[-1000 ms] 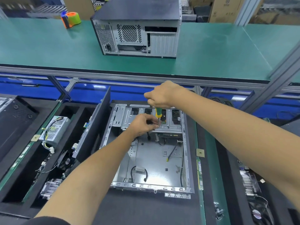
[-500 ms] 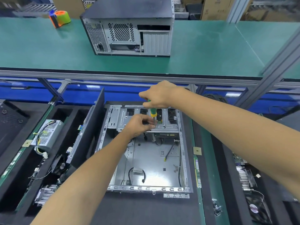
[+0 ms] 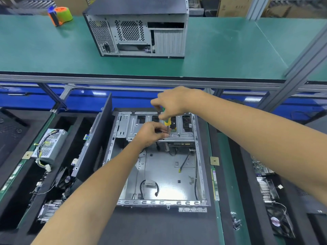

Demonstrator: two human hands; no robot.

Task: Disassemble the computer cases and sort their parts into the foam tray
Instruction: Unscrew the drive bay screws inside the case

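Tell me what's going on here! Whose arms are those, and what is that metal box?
The camera sits on a person's head, so you look down along their own arms. The metal box is an opened computer case lying flat, with a few loose wires inside. The right hand grips a green and yellow screwdriver, pointing down at a metal bracket. The left hand pinches near the screwdriver's tip. Left of the case, a black foam tray holds parts already taken out. Another computer case, still closed, waits on the green shelf behind.

screwdriver (image 3: 167, 122) handle mostly under right hand (image 3: 174, 103)
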